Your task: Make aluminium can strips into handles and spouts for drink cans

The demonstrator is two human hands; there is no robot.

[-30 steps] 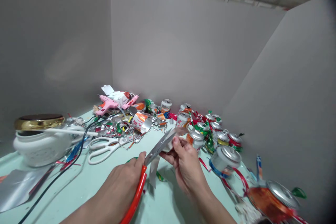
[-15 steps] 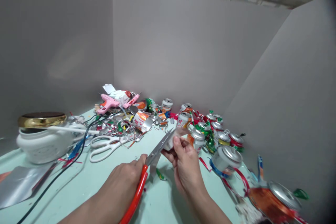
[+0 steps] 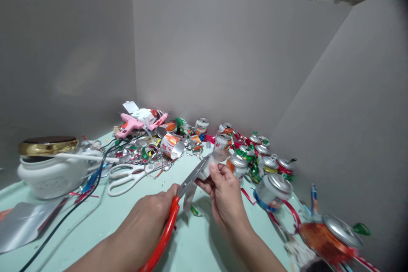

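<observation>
My left hand [image 3: 149,216] is closed around the red handles of a pair of scissors [image 3: 166,236]. Their long steel blades point up and to the right, lying along a curled piece of silvery sheet metal [image 3: 204,171]. That piece is pinched between the thumb and fingers of my right hand [image 3: 227,199]. A narrow strip of the same metal [image 3: 189,197] hangs below the blades. Under it, a small green scrap [image 3: 195,211] lies on the pale green table. How far the blades are apart is hard to make out.
White-handled scissors [image 3: 127,176] lie left of my hands. Behind them are cut can scraps [image 3: 140,148] and a pink glue gun [image 3: 129,125]. A white jar [image 3: 47,176] stands far left beside a flat metal sheet [image 3: 27,223]. Several cut cans [image 3: 274,191] line the right side.
The whole view has shifted slightly. My hands keep the same hold on the scissors and the metal piece, and the hanging strip sits a little differently.
</observation>
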